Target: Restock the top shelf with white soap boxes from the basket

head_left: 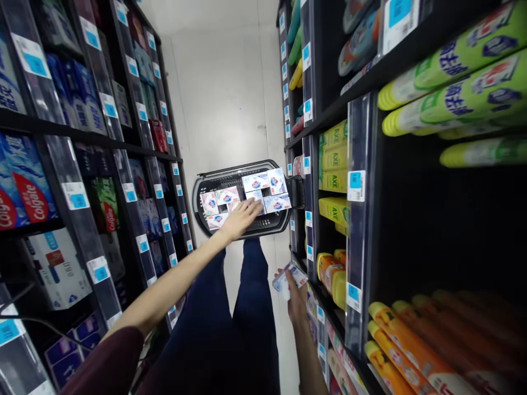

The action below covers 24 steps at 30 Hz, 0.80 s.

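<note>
A black shopping basket [197, 216] sits on the floor just ahead of my legs. Inside it lie two groups of small soap boxes: pink-and-white ones [209, 203] on the left and blue-and-white ones [277, 202] on the right. My left hand [245, 216] reaches over the basket, fingers stretched out and resting on or just above the boxes between the groups; its fingertips cover part of a box. Lower right, beside the shelf, my right hand [295, 296] grips another blue-and-white soap box [289, 276].
Shelves line both sides of a narrow aisle. Toothpaste packs [31, 186] fill the left one. On the right are yellow AXE packs [334, 156], green-labelled bottles [465, 82] and orange bottles [411, 351]. Pale tiled floor [222, 99] runs ahead.
</note>
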{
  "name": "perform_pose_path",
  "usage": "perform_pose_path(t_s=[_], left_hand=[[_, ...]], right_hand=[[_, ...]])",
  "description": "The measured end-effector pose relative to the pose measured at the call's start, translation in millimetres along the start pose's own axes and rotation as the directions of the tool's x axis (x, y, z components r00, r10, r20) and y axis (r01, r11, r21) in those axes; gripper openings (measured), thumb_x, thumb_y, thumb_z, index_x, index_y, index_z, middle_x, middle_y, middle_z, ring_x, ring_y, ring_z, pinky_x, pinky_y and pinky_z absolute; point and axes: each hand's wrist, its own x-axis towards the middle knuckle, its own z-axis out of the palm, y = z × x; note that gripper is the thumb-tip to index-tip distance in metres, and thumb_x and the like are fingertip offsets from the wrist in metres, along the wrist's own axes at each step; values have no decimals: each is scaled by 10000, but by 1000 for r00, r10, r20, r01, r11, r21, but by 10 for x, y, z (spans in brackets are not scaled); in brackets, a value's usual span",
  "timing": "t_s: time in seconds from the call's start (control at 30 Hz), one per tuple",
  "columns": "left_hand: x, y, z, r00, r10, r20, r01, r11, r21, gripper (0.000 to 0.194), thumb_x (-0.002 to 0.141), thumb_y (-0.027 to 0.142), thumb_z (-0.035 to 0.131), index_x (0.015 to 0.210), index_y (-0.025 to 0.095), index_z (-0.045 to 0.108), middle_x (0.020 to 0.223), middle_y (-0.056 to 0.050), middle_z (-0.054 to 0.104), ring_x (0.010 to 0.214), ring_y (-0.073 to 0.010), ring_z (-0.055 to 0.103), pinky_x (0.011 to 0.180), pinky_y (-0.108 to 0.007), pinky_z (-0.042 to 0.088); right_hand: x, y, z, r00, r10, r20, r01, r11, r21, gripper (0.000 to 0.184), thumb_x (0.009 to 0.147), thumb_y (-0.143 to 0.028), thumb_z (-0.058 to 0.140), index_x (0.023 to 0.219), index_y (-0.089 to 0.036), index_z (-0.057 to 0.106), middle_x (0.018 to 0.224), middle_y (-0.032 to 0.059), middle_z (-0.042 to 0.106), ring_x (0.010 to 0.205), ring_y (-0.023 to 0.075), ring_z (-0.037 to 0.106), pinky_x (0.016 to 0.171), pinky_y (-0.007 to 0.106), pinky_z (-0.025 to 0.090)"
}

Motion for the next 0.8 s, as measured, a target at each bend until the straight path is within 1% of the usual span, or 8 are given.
perform_pose_path(t_s=[0.1, 0.2, 0.3, 0.43, 0.53, 0.63, 0.73, 0.8], left_hand=[[373, -243, 3, 987, 114, 114, -135, 972, 193, 691, 887, -36, 460, 1557, 75, 330, 1649, -197, 311, 1559, -339, 180, 1273, -533, 175], [540, -347, 4, 976, 138, 166, -175, 955, 238, 579, 952, 6, 416, 1528, 52, 380, 1583, -217, 423, 1539, -312, 262, 1281, -519, 160], [512, -389, 5, 977, 164, 139, -193, 954, 228, 515, 955, 27, 414, 1468, -1, 442, 1489, -264, 512, 1492, -333, 356, 1272, -533, 189], [249, -391, -1, 983, 159, 96, -177, 959, 223, 472, 888, 63, 506, 1359, 41, 524, 1416, -253, 552, 1403, -362, 452, 1230, -558, 286], [-60, -266, 20, 1000, 4, 6, -5, 985, 175, 436, 785, 148, 636, 1212, 109, 555, 1280, -219, 579, 1191, -383, 584, 1031, -534, 493], [-373, 9, 131, 955, -257, -146, 253, 966, -52, 471, 676, 231, 710, 1090, 187, 490, 1172, -148, 549, 989, -335, 628, 797, -451, 559], [-595, 384, 353, 900, -390, -196, 289, 869, -403, 547, 605, 251, 750, 1030, 234, 405, 1144, -90, 555, 1005, -299, 617, 844, -420, 530], [-675, 642, 529, 878, -463, -119, 324, 759, -564, 565, 627, 297, 790, 1030, 240, 398, 1074, -55, 588, 940, -272, 621, 840, -412, 516]], right_hand=[[-35, 201, -97, 1000, 14, -9, -14, 999, -30, 595, 654, -551, 873, 1027, -110, 731, 914, 128, 782, 805, 295, 760, 681, 364, 613], [-117, 372, -71, 999, 52, 2, -52, 999, 4, 607, 668, -548, 871, 1075, -124, 721, 973, 129, 783, 812, 280, 763, 688, 355, 614], [-216, 439, 15, 994, 91, 57, -90, 996, -9, 592, 701, -552, 852, 1096, -129, 729, 1009, 133, 781, 852, 273, 765, 723, 348, 617], [-286, 385, 117, 982, 105, 160, -92, 992, -82, 564, 753, -545, 820, 1111, -120, 725, 1026, 135, 778, 919, 282, 762, 759, 338, 616], [-273, 307, 148, 964, 111, 241, -99, 993, -61, 554, 754, -526, 825, 1124, -130, 707, 1107, 147, 765, 939, 298, 760, 764, 361, 622], [-255, 217, 165, 950, 133, 282, -151, 988, 43, 597, 693, -501, 870, 1142, -147, 702, 1142, 148, 757, 894, 312, 766, 759, 400, 625], [-266, 102, 198, 941, 105, 323, -167, 971, 171, 668, 652, -425, 906, 1226, -165, 685, 1179, 141, 747, 948, 304, 755, 829, 411, 614], [-277, 28, 226, 933, 30, 359, -127, 960, 250, 719, 651, -359, 913, 1300, -187, 654, 1177, 124, 748, 1011, 272, 736, 888, 379, 595]])
